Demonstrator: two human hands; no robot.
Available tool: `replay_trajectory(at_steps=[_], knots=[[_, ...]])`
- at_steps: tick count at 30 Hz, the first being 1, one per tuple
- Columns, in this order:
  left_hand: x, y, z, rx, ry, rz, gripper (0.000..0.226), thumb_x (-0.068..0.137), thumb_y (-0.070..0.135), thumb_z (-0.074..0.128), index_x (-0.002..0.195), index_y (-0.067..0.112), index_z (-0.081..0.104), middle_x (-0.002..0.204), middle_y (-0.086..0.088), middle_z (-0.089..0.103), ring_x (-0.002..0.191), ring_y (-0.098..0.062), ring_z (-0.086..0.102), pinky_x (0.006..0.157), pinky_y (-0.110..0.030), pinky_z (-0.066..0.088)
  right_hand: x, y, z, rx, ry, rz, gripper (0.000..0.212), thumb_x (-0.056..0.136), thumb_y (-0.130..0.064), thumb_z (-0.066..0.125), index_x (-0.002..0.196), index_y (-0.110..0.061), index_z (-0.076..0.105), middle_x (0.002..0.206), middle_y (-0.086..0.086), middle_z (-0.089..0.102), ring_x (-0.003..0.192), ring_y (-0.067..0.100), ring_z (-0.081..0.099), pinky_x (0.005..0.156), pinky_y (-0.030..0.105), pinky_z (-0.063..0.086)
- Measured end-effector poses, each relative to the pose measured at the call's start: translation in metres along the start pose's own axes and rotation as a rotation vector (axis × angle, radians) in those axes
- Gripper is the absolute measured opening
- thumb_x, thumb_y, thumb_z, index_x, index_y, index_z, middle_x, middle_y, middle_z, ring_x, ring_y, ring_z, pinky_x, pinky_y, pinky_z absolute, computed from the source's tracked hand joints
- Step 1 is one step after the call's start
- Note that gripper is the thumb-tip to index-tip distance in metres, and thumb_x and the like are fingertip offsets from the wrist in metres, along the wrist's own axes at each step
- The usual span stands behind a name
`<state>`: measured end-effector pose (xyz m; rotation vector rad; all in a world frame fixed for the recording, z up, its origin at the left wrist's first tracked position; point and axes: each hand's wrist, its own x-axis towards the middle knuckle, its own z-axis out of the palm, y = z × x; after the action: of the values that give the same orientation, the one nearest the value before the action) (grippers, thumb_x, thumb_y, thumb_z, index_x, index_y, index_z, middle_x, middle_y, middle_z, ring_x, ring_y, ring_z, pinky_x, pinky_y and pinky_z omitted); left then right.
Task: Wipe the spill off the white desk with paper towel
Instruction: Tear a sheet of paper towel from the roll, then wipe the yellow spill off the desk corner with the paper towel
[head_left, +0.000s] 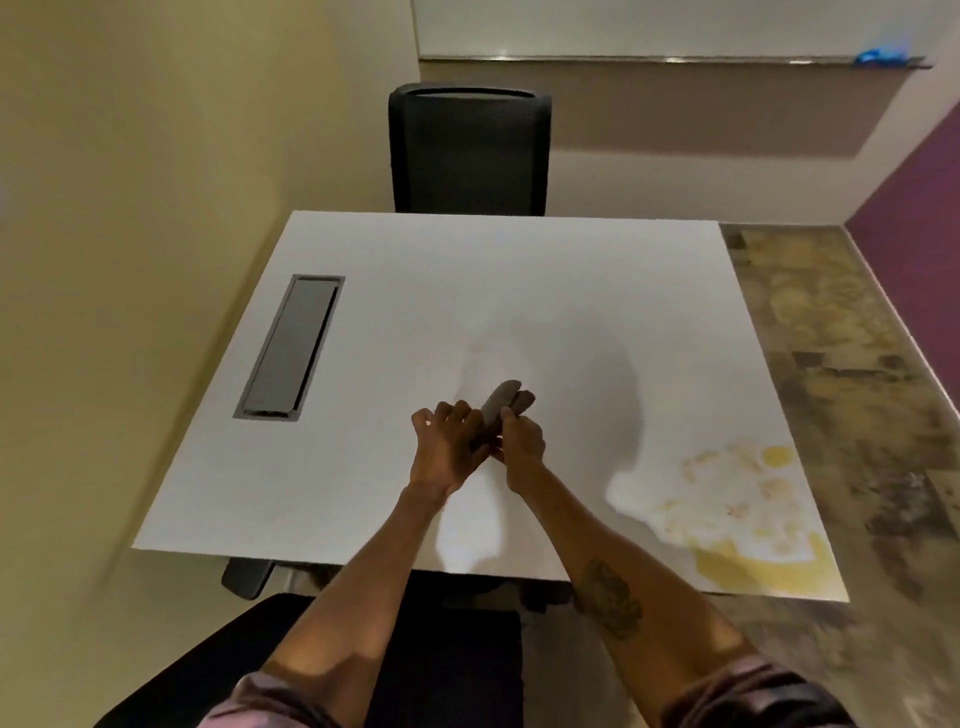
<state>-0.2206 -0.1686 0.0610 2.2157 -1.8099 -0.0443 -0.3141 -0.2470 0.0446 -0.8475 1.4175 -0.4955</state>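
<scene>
The white desk (519, 270) fills the middle of the view. A yellowish spill (743, 514) with pale blotches spreads over its near right corner, down to the front edge. Over the desk's centre both hands meet on a dark brown folded wad (506, 400) that looks like paper towel. My left hand (447, 447) grips its lower end from the left, fingers curled. My right hand (522, 436) pinches it from the right. The wad's far end sticks out beyond the fingers. Both hands are well left of the spill and apart from it.
A grey cable hatch (291, 348) is set into the desk's left side. A black office chair (467, 150) stands behind the far edge, and another black chair seat (311, 649) is below my arms. Walls close in on the left; patterned floor (857, 364) lies to the right.
</scene>
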Motion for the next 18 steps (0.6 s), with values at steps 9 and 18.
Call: replay_trajectory(at_steps=[9,18], knots=[[0.022,0.114,0.020,-0.155,-0.191,0.151,0.018,0.098,0.023,0.060,0.109,0.016,0.073,0.123,0.000,0.068,0.104,-0.025,0.065,0.093,-0.040,0.042,-0.019,-0.009,-0.122,-0.112,0.250,-0.194,0.030,0.101,-0.023,0.049,0.122,-0.007,0.062,0.118,0.014,0.068,0.106,0.032,0.064,0.099,0.045,0.052],[0.037,0.220,0.031,-0.478,-0.224,-0.129,0.025,0.106,0.022,0.048,0.127,0.008,0.052,0.092,-0.013,0.073,0.081,-0.033,0.073,0.059,-0.023,0.042,-0.036,0.011,-0.198,-0.227,0.368,-0.303,0.030,0.101,-0.030,0.049,0.119,-0.013,0.066,0.110,0.008,0.073,0.102,0.028,0.067,0.093,0.043,0.053]])
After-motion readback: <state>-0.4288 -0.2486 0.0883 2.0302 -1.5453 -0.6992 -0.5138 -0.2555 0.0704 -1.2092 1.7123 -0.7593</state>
